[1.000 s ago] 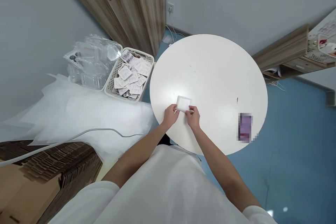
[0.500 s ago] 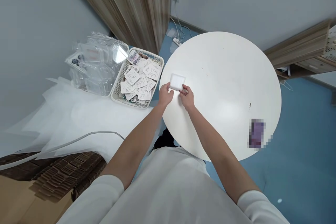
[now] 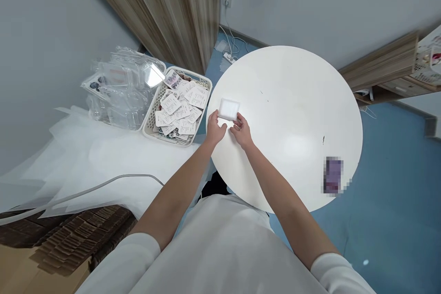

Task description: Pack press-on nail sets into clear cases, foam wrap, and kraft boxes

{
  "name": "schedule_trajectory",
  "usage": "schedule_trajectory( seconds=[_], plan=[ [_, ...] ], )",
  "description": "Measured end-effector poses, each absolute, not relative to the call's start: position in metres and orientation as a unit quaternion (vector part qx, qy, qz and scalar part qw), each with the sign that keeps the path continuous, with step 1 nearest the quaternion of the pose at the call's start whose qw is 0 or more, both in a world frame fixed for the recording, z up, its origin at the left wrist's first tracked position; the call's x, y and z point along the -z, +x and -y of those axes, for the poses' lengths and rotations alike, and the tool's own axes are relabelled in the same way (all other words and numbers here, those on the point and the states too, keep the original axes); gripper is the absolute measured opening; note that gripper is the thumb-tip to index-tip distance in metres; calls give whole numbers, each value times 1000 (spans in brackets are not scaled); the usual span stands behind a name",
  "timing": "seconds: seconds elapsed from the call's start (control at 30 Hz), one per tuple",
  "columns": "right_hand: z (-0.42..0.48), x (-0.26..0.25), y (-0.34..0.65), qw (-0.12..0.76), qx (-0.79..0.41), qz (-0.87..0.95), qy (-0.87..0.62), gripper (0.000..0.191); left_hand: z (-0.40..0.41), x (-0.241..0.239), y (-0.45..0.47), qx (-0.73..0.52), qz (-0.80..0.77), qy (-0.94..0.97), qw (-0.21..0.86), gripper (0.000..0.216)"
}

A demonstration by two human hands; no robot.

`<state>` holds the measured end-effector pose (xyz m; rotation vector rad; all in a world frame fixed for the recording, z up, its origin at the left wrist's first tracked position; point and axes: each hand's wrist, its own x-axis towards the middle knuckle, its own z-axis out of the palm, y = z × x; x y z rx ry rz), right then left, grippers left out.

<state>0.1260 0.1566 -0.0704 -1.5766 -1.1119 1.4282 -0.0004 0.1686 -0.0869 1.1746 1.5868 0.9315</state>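
Observation:
A small white square pad (image 3: 228,108) lies at the left edge of the round white table (image 3: 292,115). My left hand (image 3: 215,129) pinches its near left corner. My right hand (image 3: 241,130) pinches its near right corner. Both hands have their fingers closed on the pad and rest on the tabletop. Just left of the table stands a white basket (image 3: 151,131) filled with several printed cards (image 3: 179,105).
A heap of clear plastic shells (image 3: 120,85) lies left of the basket. White foam sheets (image 3: 99,156) and a grey cable (image 3: 103,183) spread below them. Brown cardboard stacks (image 3: 62,239) sit at the lower left. A blurred purple object (image 3: 333,175) lies near the table's right edge.
Both hands carried the white pad from the near middle of the table to its left edge, beside the basket. Over the last half second they hardly moved.

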Motion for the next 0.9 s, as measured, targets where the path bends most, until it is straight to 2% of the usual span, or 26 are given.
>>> schedule_trajectory(
  seconds=[0.2,0.4,0.7,0.9],
  plan=[
    [-123,65,137,358,-565,417,-615,69,-148,88,2,-407,-651,463,443,67],
    [-63,33,164,321,-601,404,-610,62,-113,80,3,-410,-676,442,425,63],
    [12,9,211,253,-624,424,-605,39,-9,34,23,-423,-636,397,509,35],
    [22,15,201,243,-659,473,-532,31,70,-2,9,-420,-705,364,441,32]
  ],
)
